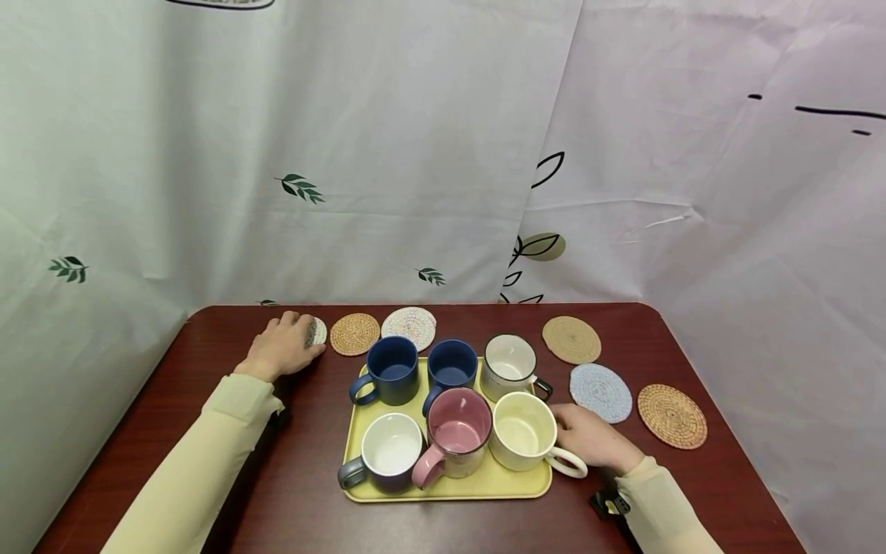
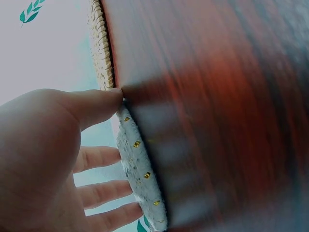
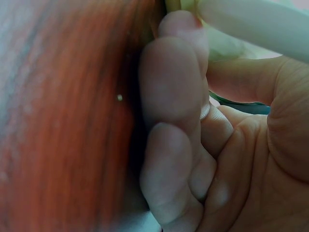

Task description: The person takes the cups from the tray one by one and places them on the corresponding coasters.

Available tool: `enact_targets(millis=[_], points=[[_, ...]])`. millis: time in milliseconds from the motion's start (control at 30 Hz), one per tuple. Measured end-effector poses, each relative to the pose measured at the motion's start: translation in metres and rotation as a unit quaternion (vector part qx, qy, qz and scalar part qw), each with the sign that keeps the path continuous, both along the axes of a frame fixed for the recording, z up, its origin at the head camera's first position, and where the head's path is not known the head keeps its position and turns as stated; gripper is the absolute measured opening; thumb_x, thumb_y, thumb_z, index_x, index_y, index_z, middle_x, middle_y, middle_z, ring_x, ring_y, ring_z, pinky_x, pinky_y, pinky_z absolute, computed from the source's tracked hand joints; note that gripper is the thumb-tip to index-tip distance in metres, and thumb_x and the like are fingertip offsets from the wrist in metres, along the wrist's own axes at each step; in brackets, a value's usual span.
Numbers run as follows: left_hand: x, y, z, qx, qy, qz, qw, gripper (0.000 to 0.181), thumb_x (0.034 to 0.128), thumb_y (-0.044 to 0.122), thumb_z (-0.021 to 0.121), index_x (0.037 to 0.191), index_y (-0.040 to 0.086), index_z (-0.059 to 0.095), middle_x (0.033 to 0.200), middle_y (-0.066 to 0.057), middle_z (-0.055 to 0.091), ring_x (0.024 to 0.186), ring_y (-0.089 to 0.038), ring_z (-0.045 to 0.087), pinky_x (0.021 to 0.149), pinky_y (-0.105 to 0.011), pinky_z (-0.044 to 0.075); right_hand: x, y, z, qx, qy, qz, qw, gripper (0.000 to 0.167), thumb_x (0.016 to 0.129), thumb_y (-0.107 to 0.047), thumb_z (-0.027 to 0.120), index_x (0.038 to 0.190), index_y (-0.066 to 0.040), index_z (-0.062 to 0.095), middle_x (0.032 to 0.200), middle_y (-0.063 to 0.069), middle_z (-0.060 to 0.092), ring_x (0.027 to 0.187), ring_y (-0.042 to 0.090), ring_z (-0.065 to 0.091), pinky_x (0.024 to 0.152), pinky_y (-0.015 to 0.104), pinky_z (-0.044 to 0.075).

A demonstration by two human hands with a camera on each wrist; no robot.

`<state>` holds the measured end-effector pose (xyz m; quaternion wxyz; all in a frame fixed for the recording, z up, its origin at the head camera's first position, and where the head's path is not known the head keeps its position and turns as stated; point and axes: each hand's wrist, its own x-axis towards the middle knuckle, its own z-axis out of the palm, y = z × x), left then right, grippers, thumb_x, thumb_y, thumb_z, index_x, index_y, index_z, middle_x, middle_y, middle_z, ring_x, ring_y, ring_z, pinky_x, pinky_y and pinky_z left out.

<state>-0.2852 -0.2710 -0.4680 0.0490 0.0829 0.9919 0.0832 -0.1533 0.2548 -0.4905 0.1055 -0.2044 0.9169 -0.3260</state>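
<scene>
My left hand [image 1: 281, 346] reaches to the back left of the table, over a small white coaster [image 1: 318, 332]. In the left wrist view, the thumb touches that coaster's edge and the other fingers lie fairly straight and spread on its top. At the tray's right side my right hand [image 1: 588, 435] stays low against the table, its fingers [image 3: 169, 79] curled. One fingertip meets the rim of the yellow tray [image 1: 477, 489]; whether it pinches the rim is hidden. A cream mug [image 1: 519, 431] stands beside this hand, its handle [image 3: 260, 24] just above the thumb.
The tray also carries two navy mugs [image 1: 393, 369], a white mug with a black handle [image 1: 508, 365], a pink mug [image 1: 458, 435] and a grey-handled mug [image 1: 391, 450]. Round coasters lie behind it, woven [image 1: 355, 334] and white [image 1: 410, 327]; tan [image 1: 571, 339], pale blue [image 1: 601, 392] and brown [image 1: 672, 416] ones lie right.
</scene>
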Motion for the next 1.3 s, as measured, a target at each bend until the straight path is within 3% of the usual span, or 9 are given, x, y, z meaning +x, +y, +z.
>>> enact_targets(millis=[433,600,900,1033,1200,1300], points=[[0.008,-0.003,-0.003,0.006,0.021,-0.003,0.9998,0.07,0.0985,0.042,0.064,0.149,-0.001,0.043,0.153,-0.036,0.036,0.135,-0.06,0.04,0.093,-0.073,0.047,0.0,0.0,-0.001,0.004,0.002,-0.003,1.0,0.01,0.099,-0.022,0.063,0.096,-0.022,0.073,0.084,-0.01,0.068,0.074,-0.001,0.054,0.067,0.022,0.048],[0.021,-0.003,-0.003,0.0,0.076,-0.014,0.997,0.068,0.0974,0.041,0.065,0.146,-0.002,0.047,0.149,-0.037,0.041,0.132,-0.059,0.044,0.097,-0.073,0.045,0.001,0.0,-0.001,0.004,0.0,-0.006,1.0,0.01,0.099,-0.021,0.063,0.096,-0.022,0.073,0.084,-0.01,0.068,0.074,-0.001,0.054,0.066,0.022,0.048],[0.058,0.006,-0.002,0.023,0.178,-0.048,0.9826,0.056,0.0915,0.033,0.073,0.133,-0.003,0.059,0.132,-0.031,0.057,0.114,-0.051,0.058,0.09,-0.066,0.051,0.001,0.0,-0.001,-0.001,-0.003,-0.007,1.0,0.011,0.099,-0.02,0.063,0.094,-0.021,0.073,0.081,-0.01,0.067,0.072,-0.001,0.053,0.065,0.021,0.047],[0.076,0.017,-0.005,0.059,0.169,-0.052,0.9825,0.051,0.0914,0.03,0.074,0.128,-0.004,0.062,0.119,-0.028,0.062,0.103,-0.045,0.063,0.089,-0.062,0.053,0.0,0.0,-0.001,-0.001,-0.004,-0.006,1.0,0.01,0.099,-0.02,0.063,0.094,-0.021,0.073,0.081,-0.011,0.066,0.072,-0.001,0.053,0.065,0.021,0.047],[0.096,0.032,-0.006,0.112,0.128,-0.041,0.9845,0.044,0.0928,0.029,0.073,0.126,0.0,0.064,0.112,-0.018,0.066,0.095,-0.032,0.065,0.082,-0.056,0.055,0.0,0.0,-0.001,-0.002,-0.002,-0.003,1.0,0.01,0.099,-0.021,0.064,0.094,-0.021,0.072,0.082,-0.011,0.066,0.072,-0.001,0.053,0.065,0.021,0.047],[0.105,0.039,-0.006,0.143,0.098,-0.034,0.9842,0.035,0.0927,0.027,0.073,0.12,0.005,0.066,0.101,-0.009,0.068,0.089,-0.023,0.065,0.074,-0.045,0.056,0.0,-0.001,0.0,-0.002,-0.001,-0.001,1.0,0.01,0.099,-0.021,0.064,0.094,-0.022,0.072,0.082,-0.01,0.066,0.072,-0.001,0.053,0.065,0.021,0.047]])
